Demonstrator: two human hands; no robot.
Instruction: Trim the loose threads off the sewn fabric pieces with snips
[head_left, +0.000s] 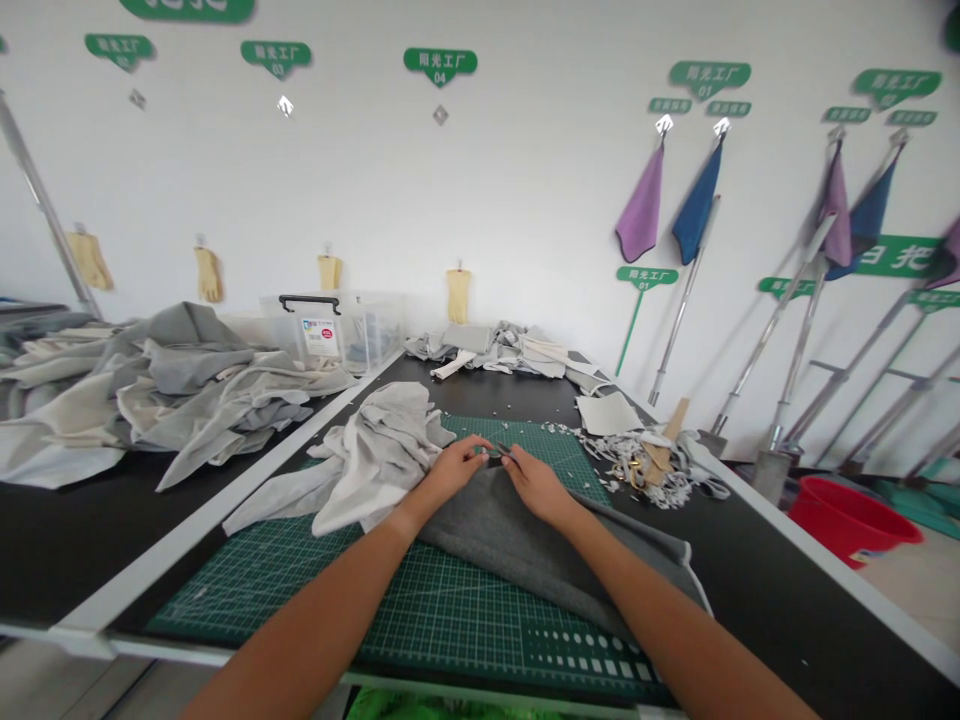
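Note:
A dark grey cloth (525, 545) lies across the green cutting mat (420, 600) in front of me. My left hand (454, 465) rests on its far edge with fingers curled, pinching the fabric. My right hand (534, 480) sits just beside it on the same edge, fingers closed around a small dark metal tool (498, 452), which I cannot make out clearly. The two hands almost touch at the cloth's far tip. A crumpled light grey cloth (375, 455) lies just left of my left hand.
A heap of grey and cream fabric (150, 390) covers the left table, with a clear plastic box (337, 330) behind it. Fabric scraps (645, 465) lie right of the mat, more cloth (495, 350) at the far end. A red bucket (851, 515) stands on the floor right.

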